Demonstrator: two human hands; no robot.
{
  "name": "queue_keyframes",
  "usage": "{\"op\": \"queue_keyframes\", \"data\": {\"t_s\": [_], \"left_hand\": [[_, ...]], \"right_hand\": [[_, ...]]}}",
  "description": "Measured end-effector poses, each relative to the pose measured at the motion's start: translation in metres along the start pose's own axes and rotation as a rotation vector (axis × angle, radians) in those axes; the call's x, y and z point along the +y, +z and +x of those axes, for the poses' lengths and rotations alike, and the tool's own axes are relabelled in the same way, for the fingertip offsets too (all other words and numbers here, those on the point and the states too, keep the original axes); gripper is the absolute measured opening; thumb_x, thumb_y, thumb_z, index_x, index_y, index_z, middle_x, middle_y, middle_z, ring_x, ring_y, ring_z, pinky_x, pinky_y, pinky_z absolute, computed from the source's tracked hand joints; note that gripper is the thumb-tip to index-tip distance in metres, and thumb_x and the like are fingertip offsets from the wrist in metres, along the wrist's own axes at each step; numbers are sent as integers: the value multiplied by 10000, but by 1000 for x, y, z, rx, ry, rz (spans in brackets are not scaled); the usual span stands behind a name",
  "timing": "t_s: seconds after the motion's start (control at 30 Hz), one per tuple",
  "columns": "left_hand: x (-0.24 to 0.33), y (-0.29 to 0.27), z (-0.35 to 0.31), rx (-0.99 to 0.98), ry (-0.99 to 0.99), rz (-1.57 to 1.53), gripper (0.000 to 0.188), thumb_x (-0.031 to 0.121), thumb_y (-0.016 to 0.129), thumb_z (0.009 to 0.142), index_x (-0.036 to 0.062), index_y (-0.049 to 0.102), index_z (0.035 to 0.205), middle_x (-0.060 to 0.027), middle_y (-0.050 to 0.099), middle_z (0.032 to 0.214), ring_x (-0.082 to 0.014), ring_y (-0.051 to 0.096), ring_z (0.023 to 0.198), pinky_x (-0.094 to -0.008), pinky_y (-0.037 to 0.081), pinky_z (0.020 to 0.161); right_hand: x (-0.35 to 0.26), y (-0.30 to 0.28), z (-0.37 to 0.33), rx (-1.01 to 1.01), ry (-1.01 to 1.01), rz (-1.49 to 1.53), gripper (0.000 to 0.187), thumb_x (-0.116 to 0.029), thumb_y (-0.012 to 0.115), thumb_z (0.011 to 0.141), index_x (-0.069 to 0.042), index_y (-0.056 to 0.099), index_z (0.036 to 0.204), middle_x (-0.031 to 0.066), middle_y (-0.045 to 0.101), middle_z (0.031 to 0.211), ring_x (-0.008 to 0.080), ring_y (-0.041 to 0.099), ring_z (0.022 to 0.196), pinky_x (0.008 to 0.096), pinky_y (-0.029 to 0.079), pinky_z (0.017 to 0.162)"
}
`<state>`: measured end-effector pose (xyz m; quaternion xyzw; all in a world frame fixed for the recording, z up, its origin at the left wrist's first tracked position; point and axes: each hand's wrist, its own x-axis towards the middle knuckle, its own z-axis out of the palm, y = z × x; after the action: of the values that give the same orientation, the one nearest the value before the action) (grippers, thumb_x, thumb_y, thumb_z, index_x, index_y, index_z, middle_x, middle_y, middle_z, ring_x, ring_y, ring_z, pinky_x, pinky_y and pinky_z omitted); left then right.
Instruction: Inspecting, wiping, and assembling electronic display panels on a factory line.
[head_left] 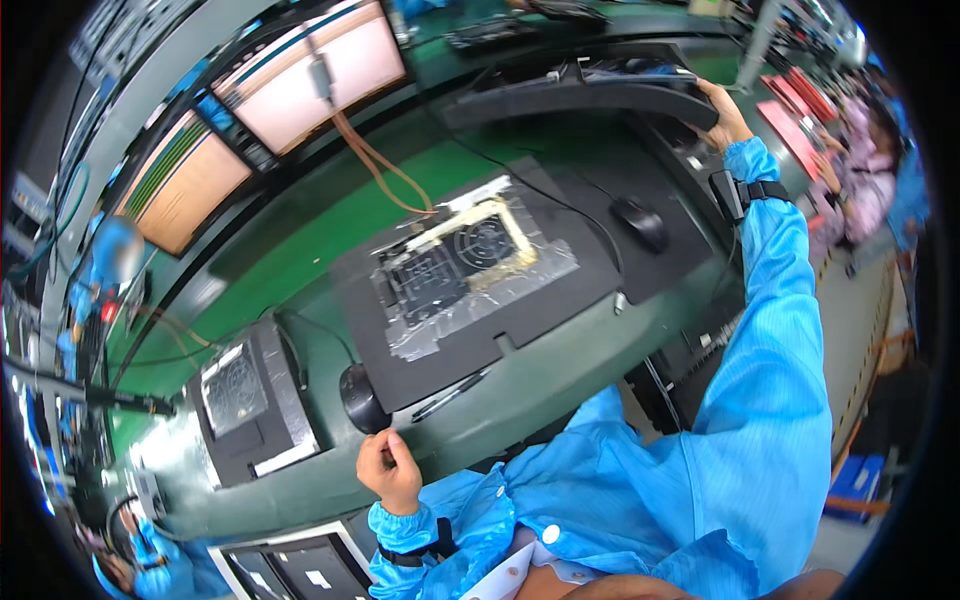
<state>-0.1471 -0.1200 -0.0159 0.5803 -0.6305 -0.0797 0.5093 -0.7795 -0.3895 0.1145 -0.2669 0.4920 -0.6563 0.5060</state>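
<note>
My right hand (725,118) reaches to the back right, its fingers closed round the end of a long black foam-edged tray (590,98). Dark parts show behind the tray's front edge, too small to name. Close to the bench's front edge, my left hand (390,472) is curled into a loose fist, with nothing showing in it. Just beyond it sits a black computer mouse (362,398). In front of me, a black foam board (480,345) bears a dark panel (430,285) with line patterns, edged by clear film and yellowish tape.
A second mouse (640,224) and a pen (450,394) lie beside the board. Two lit monitors (315,75) stand back left. An orange cable (375,155) hangs down to the panel. Another foam fixture (250,405) sits left. A person in pink (865,170) works at right.
</note>
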Motion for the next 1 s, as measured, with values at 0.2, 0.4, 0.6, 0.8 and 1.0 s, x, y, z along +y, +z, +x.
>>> {"op": "queue_keyframes", "data": {"t_s": [0.2, 0.4, 0.6, 0.8, 1.0], "left_hand": [[-3, -4, -6, -10, -15, -82, 45, 7, 623, 897, -15, 655, 875, -66, 575, 698, -132, 498, 571, -261, 359, 509], [-3, -4, -7, -53, 32, -110, 43, 11, 619, 902, -14, 643, 876, -62, 565, 690, -143, 503, 588, -269, 361, 527], [-5, -6, -13, -96, -29, -172, 62, 36, 608, 919, -1, 644, 884, -38, 564, 702, -115, 490, 606, -260, 351, 538], [-6, -3, -15, -56, -6, -130, 115, 68, 585, 967, -19, 645, 924, -15, 543, 676, -74, 463, 592, -234, 346, 542], [-2, -2, -12, -81, -9, -94, 119, 70, 584, 967, -20, 654, 932, -22, 563, 687, -73, 476, 597, -230, 347, 539]], "right_hand": [[12, -107, -105, 213, -323, 337, 285, -248, 549, 994, -39, 594, 1183, 165, 692, 1057, 266, 703, 918, 391, 606, 777], [65, -189, -166, 322, -422, 395, 309, -278, 541, 1010, -58, 580, 1225, 115, 688, 1100, 266, 683, 969, 428, 586, 842], [62, -226, -182, 509, -298, 202, 409, -246, 640, 965, -138, 496, 1332, 88, 644, 1196, 267, 668, 1003, 461, 581, 838], [60, -214, -202, 572, -254, 161, 307, -328, 632, 970, -100, 620, 1175, 46, 698, 1055, 191, 688, 924, 355, 576, 839], [70, -195, -200, 476, -251, 292, 274, -326, 638, 965, -96, 638, 1115, 60, 705, 1013, 199, 692, 897, 365, 579, 837]]}}
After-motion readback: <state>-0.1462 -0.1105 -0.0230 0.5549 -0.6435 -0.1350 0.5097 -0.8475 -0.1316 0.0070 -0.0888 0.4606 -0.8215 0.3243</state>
